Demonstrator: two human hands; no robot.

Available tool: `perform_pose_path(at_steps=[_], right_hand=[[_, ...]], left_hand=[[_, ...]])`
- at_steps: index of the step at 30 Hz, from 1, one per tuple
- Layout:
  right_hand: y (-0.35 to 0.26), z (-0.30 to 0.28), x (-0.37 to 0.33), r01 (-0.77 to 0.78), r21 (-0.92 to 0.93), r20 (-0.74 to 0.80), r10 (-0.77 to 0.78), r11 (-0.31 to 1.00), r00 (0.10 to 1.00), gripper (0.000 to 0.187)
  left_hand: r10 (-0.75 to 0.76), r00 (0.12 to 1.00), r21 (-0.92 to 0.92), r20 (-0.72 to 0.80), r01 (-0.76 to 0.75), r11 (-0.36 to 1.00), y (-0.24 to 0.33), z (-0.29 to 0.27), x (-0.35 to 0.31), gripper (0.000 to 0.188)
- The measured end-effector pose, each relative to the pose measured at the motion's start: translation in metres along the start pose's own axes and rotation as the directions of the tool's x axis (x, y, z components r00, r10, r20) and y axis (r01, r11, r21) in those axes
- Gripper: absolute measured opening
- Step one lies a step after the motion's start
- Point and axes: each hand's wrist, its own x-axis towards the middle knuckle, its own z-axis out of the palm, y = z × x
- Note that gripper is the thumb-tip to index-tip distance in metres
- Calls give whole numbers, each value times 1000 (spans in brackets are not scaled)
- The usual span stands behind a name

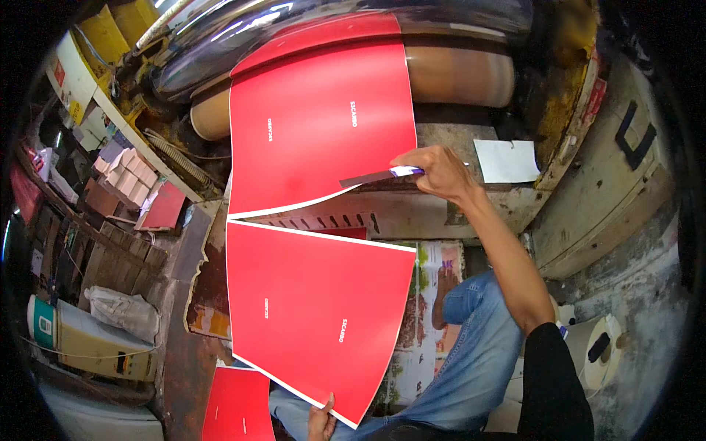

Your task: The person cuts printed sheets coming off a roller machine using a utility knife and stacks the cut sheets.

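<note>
A glossy red laminated sheet (316,95) with white edges and small white print comes down over a roller. Below a slanting cut opening hangs its lower piece (309,294), and the two parts meet at the left edge. My right hand (440,173) is closed round the white and purple handle of a knife (364,178). Its long dark blade points left, at the upper part's cut edge. Near the lower border of the view, my left hand (321,420) pinches the bottom edge of the lower piece, thumb on top. The fingers underneath are hidden.
A brown roller (463,77) and a shiny dark drum (331,22) lie across the back. Another red sheet (237,400) lies at lower left. A white paper (507,162) rests on the machine's ledge. At right are a grey cabinet (581,213) and a white roll (588,345).
</note>
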Motion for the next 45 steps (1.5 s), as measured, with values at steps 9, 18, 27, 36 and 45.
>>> perform_pose_path(at_steps=[9, 18, 27, 36, 45], right_hand=[[-11, 23, -14, -182, -77, 392, 198, 980, 898, 41], [-6, 1, -28, -360, 196, 473, 234, 912, 850, 33], [-75, 5, 5, -519, 395, 836, -63, 758, 544, 33], [-71, 19, -25, -620, 395, 917, -334, 678, 219, 34], [35, -11, -2, -597, 542, 89, 666, 591, 741, 31]], left_hand=[[34, 973, -49, -227, -47, 998, -3, -30, 129, 41], [83, 962, -10, -261, -89, 996, 17, -25, 190, 28], [-214, 977, 776, -17, 148, 614, 90, -35, 185, 44], [263, 860, -127, 437, -230, 965, 59, 213, 94, 47], [237, 919, -180, 316, -187, 966, 39, 172, 37, 33]])
